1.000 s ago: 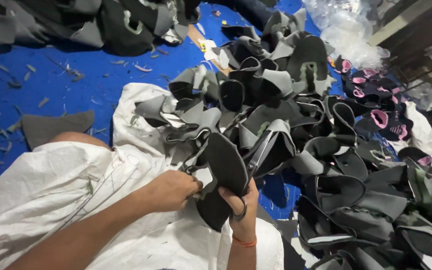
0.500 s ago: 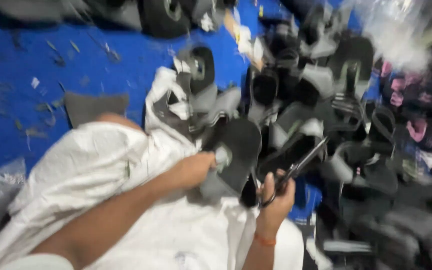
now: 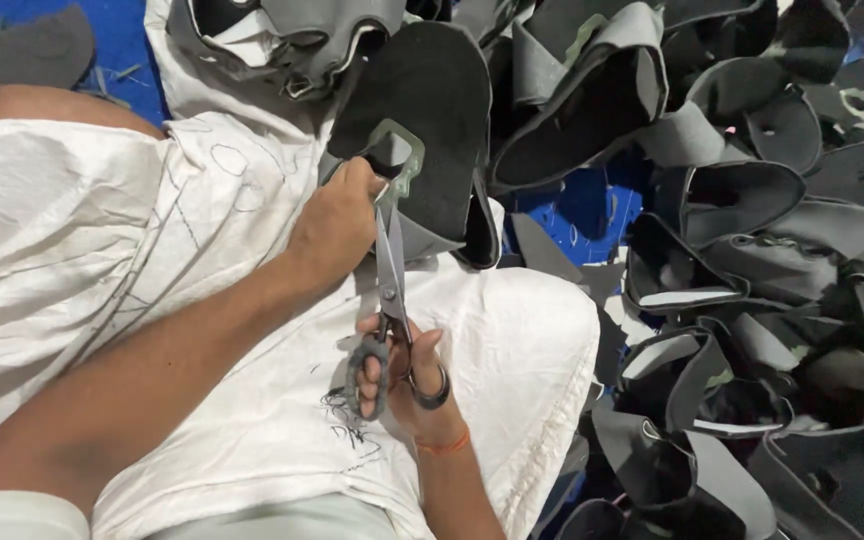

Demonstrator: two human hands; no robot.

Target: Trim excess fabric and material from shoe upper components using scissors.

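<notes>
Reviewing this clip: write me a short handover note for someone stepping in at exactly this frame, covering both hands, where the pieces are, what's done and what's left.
Left hand: grips the near edge of a black shoe-upper piece, holding it over the white sack on the lap.
Right hand: fingers through the loops of the scissors, blades pointing up at the grey-green eyelet trim of that piece.
Things: a big pile of black and grey uppers lies to the right on the blue floor sheet.
Done: piece picked and lined up with the blades.
Left: whether cutting has begun cannot be told; the pile appears to be waiting.
</notes>
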